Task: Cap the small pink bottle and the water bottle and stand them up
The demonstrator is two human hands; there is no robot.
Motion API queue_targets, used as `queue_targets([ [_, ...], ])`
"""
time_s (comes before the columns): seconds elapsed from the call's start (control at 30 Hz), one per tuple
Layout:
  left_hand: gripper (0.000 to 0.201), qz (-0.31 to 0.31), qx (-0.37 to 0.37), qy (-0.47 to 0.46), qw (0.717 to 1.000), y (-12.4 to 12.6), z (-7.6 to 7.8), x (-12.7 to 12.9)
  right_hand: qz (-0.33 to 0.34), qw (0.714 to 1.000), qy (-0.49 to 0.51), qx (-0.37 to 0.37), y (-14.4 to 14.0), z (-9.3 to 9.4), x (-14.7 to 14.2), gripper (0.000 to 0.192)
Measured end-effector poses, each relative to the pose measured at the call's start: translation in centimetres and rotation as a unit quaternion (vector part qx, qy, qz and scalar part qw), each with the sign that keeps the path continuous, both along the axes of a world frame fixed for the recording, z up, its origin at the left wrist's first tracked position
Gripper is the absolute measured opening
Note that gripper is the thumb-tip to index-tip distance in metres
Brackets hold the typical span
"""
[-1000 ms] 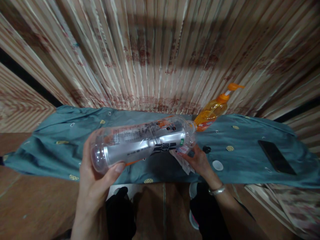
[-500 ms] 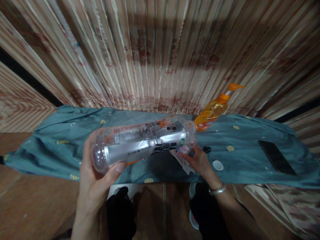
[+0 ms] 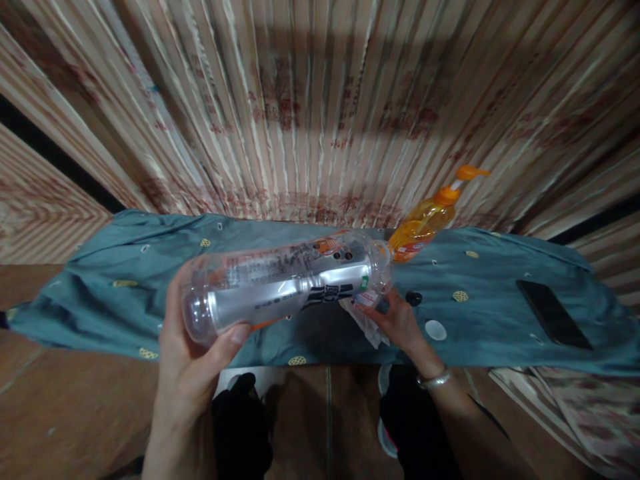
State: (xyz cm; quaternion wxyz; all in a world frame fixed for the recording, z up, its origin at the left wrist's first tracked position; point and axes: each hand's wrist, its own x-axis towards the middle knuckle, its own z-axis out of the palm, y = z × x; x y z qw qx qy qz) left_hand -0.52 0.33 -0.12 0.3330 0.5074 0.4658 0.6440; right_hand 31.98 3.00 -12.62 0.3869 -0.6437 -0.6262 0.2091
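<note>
A large clear plastic bottle [image 3: 300,283] with a silver label lies nearly level above the cloth, its neck to the right. My left hand [image 3: 195,353] is wrapped round its base, thumb along the near side. Under the neck end, my right hand [image 3: 395,320] pinches a crumpled, whitish plastic wrapper [image 3: 367,320] with small reddish print. The bottle partly covers the wrapper and those fingertips, so whether they also touch the bottle is unclear. Just right of that hand are a small black cap [image 3: 413,298] and a white round lid [image 3: 435,330].
An orange pump bottle [image 3: 423,223] stands behind the neck of the clear bottle. A dark phone [image 3: 553,313] lies at the right on the green tablecloth [image 3: 105,293]. Behind the narrow table hangs a pleated, patterned curtain [image 3: 310,107]. My legs are below its near edge.
</note>
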Motion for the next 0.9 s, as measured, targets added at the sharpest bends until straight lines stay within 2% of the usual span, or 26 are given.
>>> queue_targets([
  [0.9,0.081,-0.004,0.002,0.001,1.0,-0.02,0.13,0.1,-0.003,1.0,0.011,-0.018,-0.13,0.53,-0.14,0.055],
])
